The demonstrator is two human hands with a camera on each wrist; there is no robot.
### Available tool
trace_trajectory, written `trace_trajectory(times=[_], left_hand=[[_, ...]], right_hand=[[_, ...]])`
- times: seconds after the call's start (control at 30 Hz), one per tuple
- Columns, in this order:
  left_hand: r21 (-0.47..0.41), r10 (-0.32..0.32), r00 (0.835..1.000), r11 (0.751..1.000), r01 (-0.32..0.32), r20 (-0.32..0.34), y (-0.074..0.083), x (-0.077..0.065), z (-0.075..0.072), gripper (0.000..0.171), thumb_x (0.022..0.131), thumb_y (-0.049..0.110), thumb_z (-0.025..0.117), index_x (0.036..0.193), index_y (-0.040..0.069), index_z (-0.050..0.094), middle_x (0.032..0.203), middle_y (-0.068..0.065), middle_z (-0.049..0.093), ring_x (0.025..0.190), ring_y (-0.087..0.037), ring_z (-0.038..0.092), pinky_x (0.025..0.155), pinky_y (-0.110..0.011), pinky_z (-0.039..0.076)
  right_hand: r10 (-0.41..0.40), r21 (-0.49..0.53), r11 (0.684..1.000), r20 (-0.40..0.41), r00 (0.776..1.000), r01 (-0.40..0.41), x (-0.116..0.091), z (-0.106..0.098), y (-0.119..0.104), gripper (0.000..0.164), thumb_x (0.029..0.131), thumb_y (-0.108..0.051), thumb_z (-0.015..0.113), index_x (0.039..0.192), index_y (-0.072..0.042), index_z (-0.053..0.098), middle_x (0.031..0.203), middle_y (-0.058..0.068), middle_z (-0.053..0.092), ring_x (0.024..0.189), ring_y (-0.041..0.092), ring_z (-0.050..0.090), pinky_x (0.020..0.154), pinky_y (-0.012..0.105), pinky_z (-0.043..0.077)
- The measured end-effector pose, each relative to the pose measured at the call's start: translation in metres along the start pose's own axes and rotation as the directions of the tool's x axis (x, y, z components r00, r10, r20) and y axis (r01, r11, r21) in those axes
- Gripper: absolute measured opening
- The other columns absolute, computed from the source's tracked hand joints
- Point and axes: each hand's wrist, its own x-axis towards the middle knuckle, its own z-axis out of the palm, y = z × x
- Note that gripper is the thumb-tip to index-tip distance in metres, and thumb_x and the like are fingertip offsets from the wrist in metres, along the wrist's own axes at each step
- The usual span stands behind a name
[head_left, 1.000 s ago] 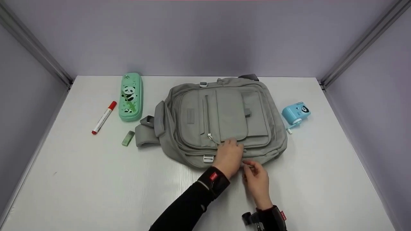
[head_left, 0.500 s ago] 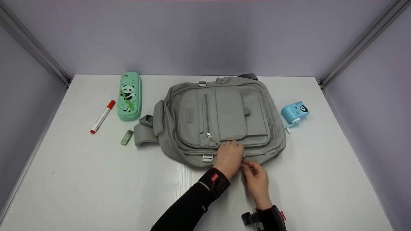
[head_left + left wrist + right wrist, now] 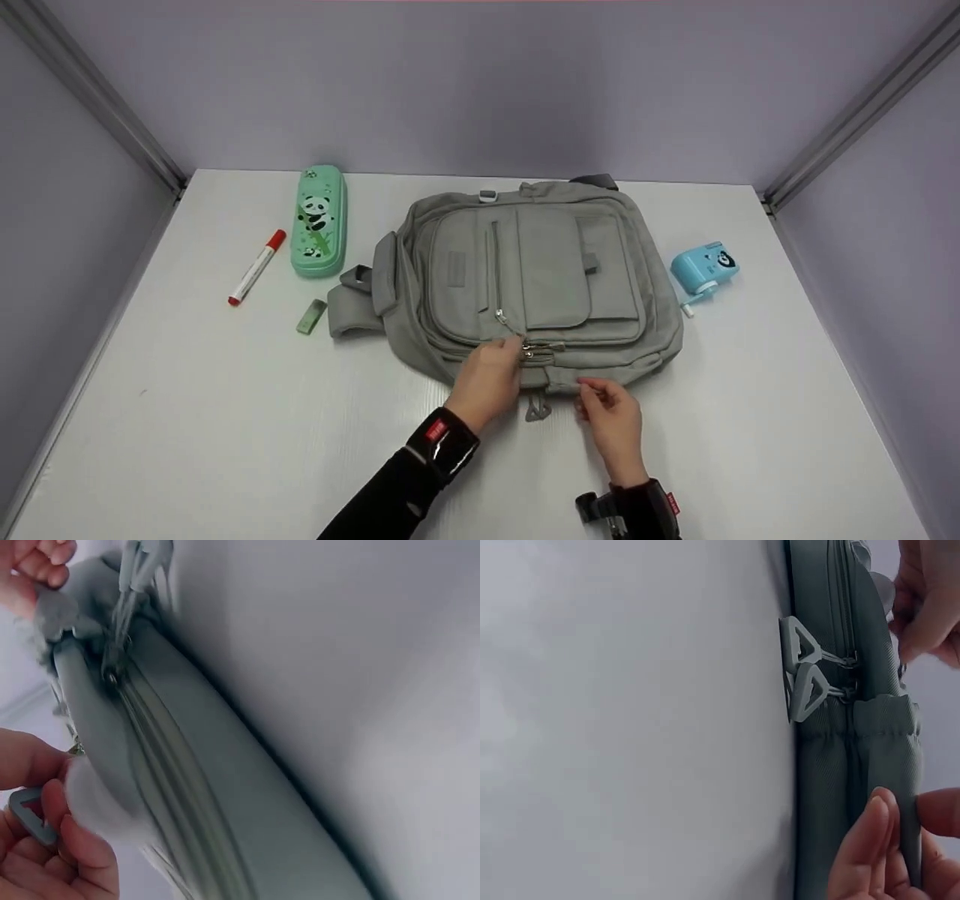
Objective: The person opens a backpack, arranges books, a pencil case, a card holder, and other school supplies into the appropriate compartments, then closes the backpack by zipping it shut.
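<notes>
The fingers of the left hand point(image 3: 486, 381) were curled, pinching a triangular pull point(image 3: 31, 817) at the near side of the bag point(image 3: 510, 277). To their right, the right hand point(image 3: 613, 424) pinched cloth on the bag's near edge, thumb on one side and fingers on the other. Between the two sets of fingers, a pair of pulls point(image 3: 537, 409) stuck out from the bag's side over the white table point(image 3: 225, 420) (the right wrist view showed them more clearly). Metal zip parts point(image 3: 529, 351) showed just beside the left fingertips, to their right.

The grey bag stretched away beyond both hands, lying on its back with its flap point(image 3: 556, 270) upward. Its strap point(image 3: 352, 311) stuck out to the left of the left fingers. Farther left of those fingers lay a small green block point(image 3: 311, 316), and beyond it a green case point(image 3: 319, 221) with a panda on it. The red-capped marker point(image 3: 257, 268) was farthest left, slanted beside the case. Off past the right fingers, beyond and to their right, a blue sharpener point(image 3: 701, 268) sat near the bag.
</notes>
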Motion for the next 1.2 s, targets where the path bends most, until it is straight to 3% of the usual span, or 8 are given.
trace_trajectory(times=[0.2, 0.37, 0.6, 0.9, 1.0, 1.2], left_hand=[[-0.034, -0.052, 0.998, 0.998, 0.05, -0.047, -0.019, -0.009, -0.015, 0.016, 0.08, 0.0, 0.071, 0.082, 0.005, 0.056, 0.074, -0.009, 0.067, 0.068, -0.027, 0.067, 0.062, -0.039, 0.055], [-0.013, -0.057, 0.991, 0.998, 0.056, -0.123, -0.038, -0.011, -0.026, 0.019, 0.078, -0.002, 0.071, 0.077, 0.005, 0.053, 0.073, -0.011, 0.067, 0.07, -0.028, 0.064, 0.068, -0.041, 0.053], [0.02, -0.065, 0.977, 0.997, 0.07, -0.203, -0.059, -0.007, -0.04, 0.027, 0.074, -0.006, 0.07, 0.071, 0.007, 0.046, 0.062, -0.008, 0.058, 0.064, -0.026, 0.052, 0.066, -0.038, 0.037], [0.067, -0.028, 0.966, 0.997, 0.047, -0.256, -0.086, 0.002, -0.047, 0.025, 0.076, -0.009, 0.066, 0.073, 0.006, 0.045, 0.06, -0.01, 0.054, 0.063, -0.029, 0.049, 0.067, -0.04, 0.036], [0.096, 0.009, 0.969, 0.995, 0.016, -0.248, -0.094, 0.009, -0.048, 0.024, 0.076, -0.011, 0.063, 0.075, 0.006, 0.045, 0.064, -0.011, 0.059, 0.07, -0.03, 0.053, 0.073, -0.042, 0.04], [0.112, 0.082, 0.985, 0.991, -0.066, -0.15, -0.105, 0.009, -0.047, 0.021, 0.078, -0.012, 0.061, 0.079, 0.006, 0.05, 0.078, -0.01, 0.068, 0.083, -0.03, 0.066, 0.099, -0.053, 0.045]], right_hand=[[0.013, -0.008, 1.0, -0.006, 1.0, -0.013, 0.002, -0.004, 0.001, 0.022, 0.095, -0.002, 0.06, 0.112, 0.011, 0.067, 0.083, 0.009, 0.068, 0.068, 0.003, 0.063, 0.064, 0.019, 0.055], [0.01, -0.022, 1.0, -0.011, 1.0, -0.01, 0.003, -0.007, 0.002, 0.022, 0.094, -0.001, 0.061, 0.111, 0.012, 0.067, 0.084, 0.01, 0.068, 0.067, 0.005, 0.064, 0.064, 0.019, 0.056], [-0.01, -0.038, 0.999, -0.025, 1.0, 0.009, 0.004, -0.011, 0.003, 0.02, 0.093, 0.001, 0.061, 0.108, 0.013, 0.068, 0.08, 0.009, 0.068, 0.064, 0.005, 0.063, 0.062, 0.019, 0.055], [-0.028, -0.04, 0.999, -0.004, 1.0, 0.028, 0.005, -0.014, 0.003, 0.02, 0.092, 0.005, 0.059, 0.106, 0.015, 0.067, 0.078, 0.009, 0.067, 0.064, 0.005, 0.063, 0.062, 0.02, 0.055], [-0.009, -0.018, 1.0, -0.008, 1.0, 0.009, 0.004, -0.013, 0.001, 0.021, 0.092, 0.005, 0.058, 0.108, 0.015, 0.067, 0.076, 0.006, 0.066, 0.064, 0.005, 0.063, 0.062, 0.02, 0.055], [0.031, 0.059, 0.998, 0.009, 0.999, -0.031, -0.008, 0.007, -0.007, 0.026, 0.095, -0.002, 0.059, 0.117, 0.011, 0.061, 0.08, 0.003, 0.065, 0.07, 0.006, 0.063, 0.066, 0.02, 0.055]])
